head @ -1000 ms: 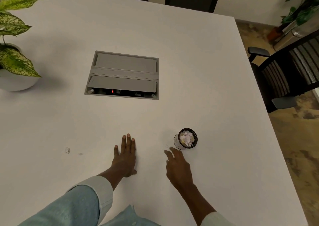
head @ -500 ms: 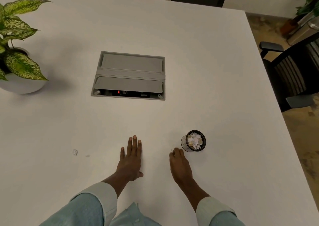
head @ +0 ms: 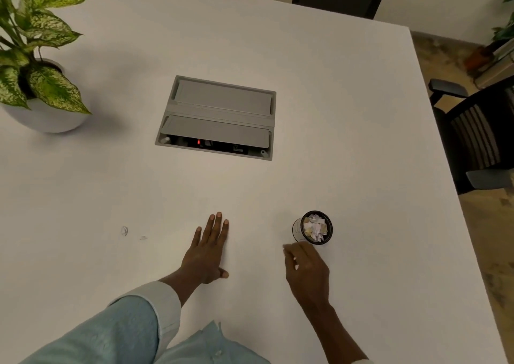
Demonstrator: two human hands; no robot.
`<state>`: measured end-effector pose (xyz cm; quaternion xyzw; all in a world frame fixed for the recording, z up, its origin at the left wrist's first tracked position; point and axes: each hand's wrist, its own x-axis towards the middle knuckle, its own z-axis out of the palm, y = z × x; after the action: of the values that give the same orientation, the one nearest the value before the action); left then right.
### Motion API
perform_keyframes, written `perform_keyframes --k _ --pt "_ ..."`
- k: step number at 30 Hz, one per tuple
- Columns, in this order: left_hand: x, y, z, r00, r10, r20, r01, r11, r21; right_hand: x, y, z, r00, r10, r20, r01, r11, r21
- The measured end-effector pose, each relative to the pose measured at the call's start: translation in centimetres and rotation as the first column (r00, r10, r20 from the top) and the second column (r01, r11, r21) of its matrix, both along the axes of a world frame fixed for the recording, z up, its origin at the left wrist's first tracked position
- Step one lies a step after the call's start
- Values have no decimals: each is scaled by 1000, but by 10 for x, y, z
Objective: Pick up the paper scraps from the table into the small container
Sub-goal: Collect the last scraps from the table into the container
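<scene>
the table (head: 319, 113) under the left hand (head: 207, 255) looks smooth, matt white laminate. just beyond the right hand (head: 306, 272), the small container (head: 298, 228) shows a clear, glossy wall and a dark rim, filled with crumpled paper scraps (head: 314, 227). farther ahead of the left hand, the cable box (head: 219, 113) has matt grey metal-looking flaps. the sleeve (head: 116, 333) behind that hand is soft pale-blue cloth.

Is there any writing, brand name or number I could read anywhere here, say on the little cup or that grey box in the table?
None can be read.
small container: no label visible.
paper scraps: no legible marks.
grey power box: a red light and a small dark tag, too blurred to read.
plant pot: plain.
</scene>
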<state>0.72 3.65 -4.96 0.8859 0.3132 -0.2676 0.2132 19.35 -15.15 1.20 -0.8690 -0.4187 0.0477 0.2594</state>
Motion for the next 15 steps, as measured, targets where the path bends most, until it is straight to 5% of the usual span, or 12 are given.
perform_keyframes --k 5,15 --pt "-6 3 -5 999 -8 45 7 1000 20 44 9 21 980 -185 74 177 978 106" --pt "-31 2 -1 988 47 148 -49 999 7 71 9 11 985 -164 57 168 983 -77"
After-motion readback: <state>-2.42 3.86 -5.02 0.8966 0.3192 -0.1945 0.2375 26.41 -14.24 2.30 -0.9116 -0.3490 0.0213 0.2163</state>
